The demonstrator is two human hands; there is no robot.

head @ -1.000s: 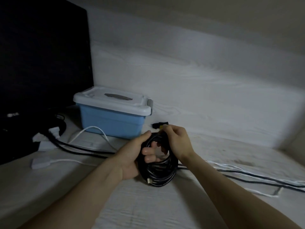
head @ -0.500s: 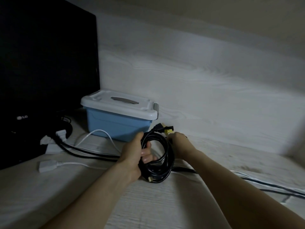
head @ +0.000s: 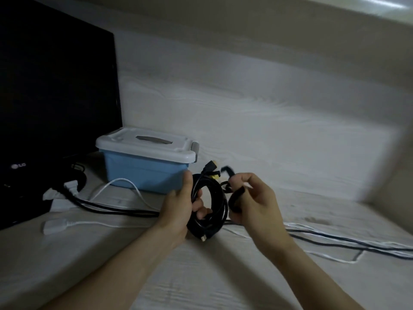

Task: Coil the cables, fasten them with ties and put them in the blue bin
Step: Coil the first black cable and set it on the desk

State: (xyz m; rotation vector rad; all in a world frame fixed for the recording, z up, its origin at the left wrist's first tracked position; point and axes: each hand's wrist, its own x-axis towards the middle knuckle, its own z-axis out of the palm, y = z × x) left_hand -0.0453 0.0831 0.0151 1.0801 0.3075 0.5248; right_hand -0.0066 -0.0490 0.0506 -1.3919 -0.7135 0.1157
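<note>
My left hand (head: 181, 205) grips a coil of black cable (head: 213, 212) held upright just above the white surface, fingers curled through its middle. A plug with a yellow tip (head: 211, 166) sticks up from the coil's top. My right hand (head: 257, 203) is beside the coil on its right and pinches a black tie strap (head: 237, 198) that is curved and blurred by motion. The blue bin (head: 143, 173) stands behind the coil to the left, with its white lid (head: 145, 145) on.
A black monitor (head: 55, 108) fills the left side. White plugs and cables (head: 67, 224) and a black cable (head: 107, 209) lie in front of it. More black and white cables (head: 346, 242) trail off to the right. A pale wall rises behind.
My right hand has come away from the top of the coil, rightward and nearer, now holding a black tie strap. My left hand still holds the coil. The camera moved closer.
</note>
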